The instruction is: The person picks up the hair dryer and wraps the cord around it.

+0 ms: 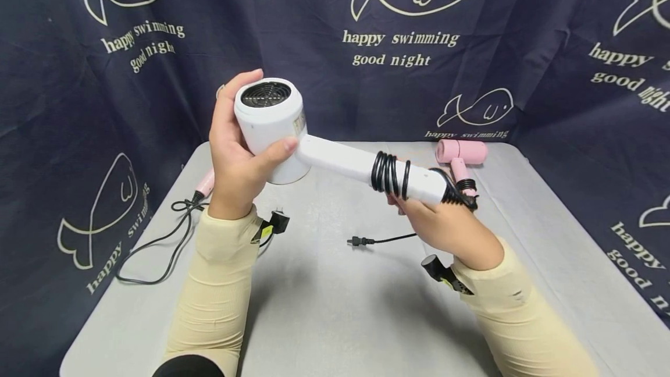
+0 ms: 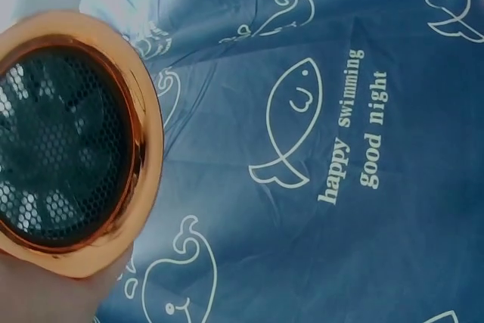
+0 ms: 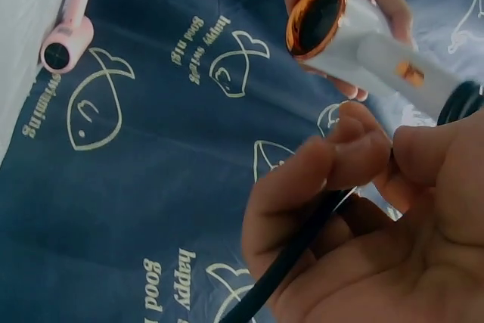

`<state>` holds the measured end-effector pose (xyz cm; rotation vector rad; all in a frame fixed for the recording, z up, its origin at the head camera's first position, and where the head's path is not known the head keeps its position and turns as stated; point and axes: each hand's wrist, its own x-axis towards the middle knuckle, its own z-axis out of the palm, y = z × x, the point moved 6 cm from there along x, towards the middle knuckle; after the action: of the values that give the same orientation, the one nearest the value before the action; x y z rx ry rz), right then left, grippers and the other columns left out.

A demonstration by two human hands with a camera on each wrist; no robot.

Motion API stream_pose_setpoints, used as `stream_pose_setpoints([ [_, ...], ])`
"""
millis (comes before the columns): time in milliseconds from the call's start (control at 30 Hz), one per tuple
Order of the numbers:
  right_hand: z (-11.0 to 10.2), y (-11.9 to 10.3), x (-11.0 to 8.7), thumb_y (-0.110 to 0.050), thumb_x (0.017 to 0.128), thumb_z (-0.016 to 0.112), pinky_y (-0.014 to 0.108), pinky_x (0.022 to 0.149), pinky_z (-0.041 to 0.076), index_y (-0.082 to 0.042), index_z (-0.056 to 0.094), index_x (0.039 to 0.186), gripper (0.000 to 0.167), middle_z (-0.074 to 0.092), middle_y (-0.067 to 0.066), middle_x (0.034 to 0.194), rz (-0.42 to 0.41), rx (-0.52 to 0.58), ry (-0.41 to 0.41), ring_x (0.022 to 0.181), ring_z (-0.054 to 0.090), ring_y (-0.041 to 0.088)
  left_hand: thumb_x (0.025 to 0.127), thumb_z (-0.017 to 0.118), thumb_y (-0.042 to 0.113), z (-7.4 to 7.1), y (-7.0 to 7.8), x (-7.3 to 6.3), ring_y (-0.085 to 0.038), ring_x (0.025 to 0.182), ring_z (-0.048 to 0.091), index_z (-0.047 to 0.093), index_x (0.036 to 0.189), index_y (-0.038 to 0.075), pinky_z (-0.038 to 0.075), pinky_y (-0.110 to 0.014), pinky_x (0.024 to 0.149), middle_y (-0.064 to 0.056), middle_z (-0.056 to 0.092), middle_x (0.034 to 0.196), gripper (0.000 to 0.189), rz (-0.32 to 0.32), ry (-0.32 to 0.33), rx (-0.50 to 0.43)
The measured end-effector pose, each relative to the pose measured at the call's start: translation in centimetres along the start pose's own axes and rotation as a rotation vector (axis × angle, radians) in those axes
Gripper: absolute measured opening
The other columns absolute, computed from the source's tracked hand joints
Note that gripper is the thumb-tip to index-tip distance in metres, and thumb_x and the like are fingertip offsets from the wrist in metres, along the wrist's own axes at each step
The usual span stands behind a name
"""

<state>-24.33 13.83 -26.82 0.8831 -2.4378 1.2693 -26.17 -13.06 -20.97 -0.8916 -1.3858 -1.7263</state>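
Note:
A white hair dryer [image 1: 335, 159] is held up over the table, its round grille facing up in the head view. My left hand [image 1: 232, 153] grips the barrel, thumb across the front near the handle. Copper trim [image 2: 149, 134] rings the dryer's mesh outlet in the left wrist view. Several turns of black power cord [image 1: 384, 173] wrap the handle. At the handle's lower end is my right hand [image 1: 450, 228]; its thumb and curled fingers pinch the cord [image 3: 291, 251] in the right wrist view. The plug [image 1: 361, 241] at a cord's end shows between the forearms.
At the table's back right lies a pink hair dryer [image 1: 466, 153], black cord coiled on its handle. A pink handle [image 1: 206, 184] with a loose black cord [image 1: 173, 249] is at the left, partly behind my left hand. Dark blue fish-print curtains [image 1: 314, 45] enclose the grey table [image 1: 335, 319].

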Motion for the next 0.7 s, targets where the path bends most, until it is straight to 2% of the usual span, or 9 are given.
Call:
stream_pose_setpoints([
  [67,0.5,0.1,0.0,-0.018,0.109,0.051,0.024,0.057,0.046,-0.022,0.069,0.098,0.021,0.058,-0.005,0.074,0.013,-0.017,-0.023,0.064,0.055,0.012,0.067,0.087,0.011,-0.1,0.0,0.0,-0.038,0.108,0.064,0.055,0.14,0.0,0.054,-0.038,0.089,-0.021,0.066,0.12,0.081,0.006,0.024,0.011],
  [133,1.0,-0.3,0.1,-0.016,0.11,0.049,0.026,0.056,0.049,-0.019,0.069,0.108,0.02,0.057,-0.001,0.075,-0.072,-0.009,-0.077,0.062,0.056,0.014,0.067,0.086,0.008,-0.2,-0.2,0.1,-0.038,0.107,0.064,0.054,0.14,0.001,0.054,-0.038,0.089,-0.021,0.067,0.12,0.08,0.006,0.046,0.016],
  [200,1.2,-0.3,0.2,-0.018,0.111,0.047,0.025,0.055,0.05,-0.021,0.068,0.113,0.022,0.056,-0.003,0.073,-0.084,-0.021,-0.09,0.06,0.056,0.011,0.067,0.086,0.007,-0.4,-0.4,0.1,-0.038,0.107,0.064,0.054,0.14,0.002,0.054,-0.039,0.089,-0.021,0.067,0.119,0.08,0.006,0.07,0.019],
  [467,1.6,-0.6,0.0,-0.028,0.111,0.046,0.022,0.054,0.048,-0.029,0.068,0.115,0.022,0.056,-0.01,0.075,-0.091,-0.142,-0.095,0.059,0.054,0.004,0.068,0.085,0.005,-1.1,-0.9,0.1,-0.036,0.106,0.064,0.053,0.14,0.002,0.055,-0.038,0.086,-0.015,0.066,0.12,0.079,-0.001,0.155,0.056],
  [567,1.7,-0.9,-0.2,-0.03,0.111,0.048,0.022,0.056,0.045,-0.029,0.068,0.114,0.02,0.055,-0.011,0.073,-0.11,-0.18,-0.105,0.057,0.049,0.003,0.068,0.084,0.004,-0.9,-0.6,0.0,-0.034,0.105,0.064,0.052,0.14,0.0,0.054,-0.037,0.086,-0.013,0.066,0.119,0.079,-0.001,0.174,0.077],
  [700,1.7,-1.3,-0.4,-0.029,0.11,0.051,0.021,0.058,0.042,-0.028,0.068,0.111,0.017,0.052,-0.014,0.071,-0.144,-0.217,-0.095,0.058,0.045,0.002,0.069,0.084,0.003,-0.1,0.2,0.0,-0.031,0.105,0.065,0.051,0.14,-0.003,0.053,-0.036,0.088,-0.013,0.065,0.121,0.078,-0.002,0.167,0.138],
])
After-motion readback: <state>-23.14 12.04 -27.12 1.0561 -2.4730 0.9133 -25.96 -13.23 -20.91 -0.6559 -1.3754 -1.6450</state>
